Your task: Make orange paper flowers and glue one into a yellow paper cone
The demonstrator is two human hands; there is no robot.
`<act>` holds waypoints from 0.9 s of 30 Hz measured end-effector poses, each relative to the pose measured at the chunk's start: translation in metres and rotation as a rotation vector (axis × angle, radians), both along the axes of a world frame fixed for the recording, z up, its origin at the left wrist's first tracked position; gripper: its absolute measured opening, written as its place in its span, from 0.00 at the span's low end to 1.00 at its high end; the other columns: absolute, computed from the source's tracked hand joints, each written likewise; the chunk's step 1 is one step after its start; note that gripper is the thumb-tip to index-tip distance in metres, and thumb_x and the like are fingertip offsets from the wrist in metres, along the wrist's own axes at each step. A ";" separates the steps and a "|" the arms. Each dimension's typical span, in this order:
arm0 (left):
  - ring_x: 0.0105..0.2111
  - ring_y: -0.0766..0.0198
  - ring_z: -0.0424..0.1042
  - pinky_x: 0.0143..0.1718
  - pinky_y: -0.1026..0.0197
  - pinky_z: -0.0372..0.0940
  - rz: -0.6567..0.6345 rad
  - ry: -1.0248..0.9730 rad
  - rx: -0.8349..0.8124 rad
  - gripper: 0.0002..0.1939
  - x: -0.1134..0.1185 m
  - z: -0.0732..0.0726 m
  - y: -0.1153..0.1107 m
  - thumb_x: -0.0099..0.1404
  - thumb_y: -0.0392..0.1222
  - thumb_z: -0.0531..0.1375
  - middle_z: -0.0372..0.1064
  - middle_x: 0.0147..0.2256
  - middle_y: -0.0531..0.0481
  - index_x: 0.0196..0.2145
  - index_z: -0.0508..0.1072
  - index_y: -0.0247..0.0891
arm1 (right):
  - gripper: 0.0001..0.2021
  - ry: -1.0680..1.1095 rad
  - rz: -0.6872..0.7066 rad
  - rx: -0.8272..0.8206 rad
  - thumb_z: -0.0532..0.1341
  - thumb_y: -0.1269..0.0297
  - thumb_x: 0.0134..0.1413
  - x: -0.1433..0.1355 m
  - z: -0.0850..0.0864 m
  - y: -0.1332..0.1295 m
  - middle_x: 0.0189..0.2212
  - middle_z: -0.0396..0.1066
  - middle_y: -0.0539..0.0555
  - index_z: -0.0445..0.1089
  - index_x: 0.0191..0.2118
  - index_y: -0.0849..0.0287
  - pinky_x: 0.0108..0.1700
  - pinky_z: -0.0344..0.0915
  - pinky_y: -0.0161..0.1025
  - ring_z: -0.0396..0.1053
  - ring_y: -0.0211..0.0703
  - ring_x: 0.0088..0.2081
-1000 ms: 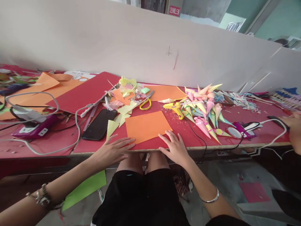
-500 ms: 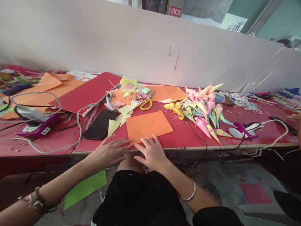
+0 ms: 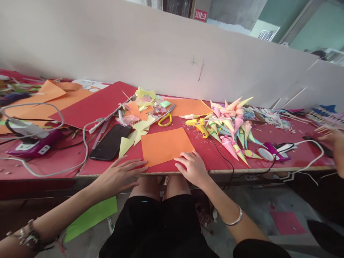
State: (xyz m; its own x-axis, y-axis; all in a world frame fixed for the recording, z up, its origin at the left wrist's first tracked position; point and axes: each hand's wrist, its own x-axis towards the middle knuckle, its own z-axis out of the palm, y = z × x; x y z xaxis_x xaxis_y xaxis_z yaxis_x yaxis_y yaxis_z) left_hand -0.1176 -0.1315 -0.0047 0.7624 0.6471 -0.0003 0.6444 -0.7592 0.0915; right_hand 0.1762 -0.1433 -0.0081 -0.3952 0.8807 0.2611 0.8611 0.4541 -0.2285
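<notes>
An orange sheet (image 3: 166, 145) lies flat on the red table near its front edge. My left hand (image 3: 124, 172) rests at the sheet's lower left corner with its fingers stretched out. At the lower right corner is my right hand (image 3: 194, 166), fingers slightly bent and apart, touching the sheet's edge. Neither hand holds anything. Beyond the sheet lie a yellow glue gun (image 3: 198, 125) and scissors with a yellow handle (image 3: 165, 120). Pale yellow paper pieces (image 3: 132, 140) and a black phone (image 3: 110, 142) are to the left.
Pastel cone-shaped pieces (image 3: 231, 125) are heaped to the right. Purple power strips stand at the left (image 3: 34, 145) and right (image 3: 281, 154), with trailing cables. A large red sheet (image 3: 96, 104) lies at the back left. Another person's hand (image 3: 337, 147) is at the far right.
My right hand has slid right along the sheet's lower edge, away from my left hand, which stays at the left corner. The other person's hand has come further into view.
</notes>
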 end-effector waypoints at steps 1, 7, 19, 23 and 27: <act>0.53 0.58 0.60 0.52 0.57 0.55 0.001 -0.011 -0.004 0.23 0.000 0.000 0.000 0.62 0.50 0.50 0.56 0.57 0.56 0.56 0.57 0.54 | 0.15 0.001 -0.007 0.004 0.49 0.58 0.59 0.003 0.000 0.001 0.41 0.69 0.52 0.69 0.43 0.53 0.51 0.52 0.43 0.66 0.41 0.43; 0.53 0.57 0.60 0.53 0.56 0.54 0.004 -0.044 -0.021 0.24 0.000 0.000 0.000 0.62 0.50 0.51 0.56 0.57 0.56 0.56 0.57 0.54 | 0.14 -0.011 -0.072 0.049 0.48 0.59 0.59 0.025 -0.003 0.005 0.41 0.70 0.53 0.69 0.42 0.54 0.54 0.49 0.45 0.66 0.41 0.43; 0.53 0.58 0.60 0.54 0.56 0.53 -0.017 -0.054 0.027 0.23 -0.001 -0.002 0.002 0.62 0.46 0.51 0.57 0.56 0.56 0.56 0.57 0.53 | 0.16 -0.172 -0.211 0.077 0.48 0.60 0.58 0.061 0.000 0.012 0.39 0.70 0.58 0.69 0.41 0.61 0.47 0.56 0.42 0.65 0.46 0.42; 0.52 0.60 0.61 0.55 0.55 0.52 -0.030 -0.059 0.049 0.21 0.001 -0.005 0.004 0.62 0.45 0.50 0.60 0.54 0.55 0.54 0.60 0.52 | 0.13 -0.153 -0.216 0.093 0.49 0.63 0.57 0.036 0.005 0.011 0.38 0.68 0.59 0.68 0.41 0.62 0.45 0.57 0.44 0.64 0.47 0.40; 0.51 0.60 0.62 0.52 0.54 0.56 -0.013 -0.050 0.081 0.19 0.005 -0.007 0.005 0.63 0.44 0.50 0.62 0.53 0.53 0.51 0.65 0.50 | 0.11 0.046 -0.038 0.047 0.52 0.62 0.54 -0.027 -0.001 0.016 0.39 0.65 0.55 0.65 0.41 0.58 0.42 0.59 0.37 0.62 0.42 0.41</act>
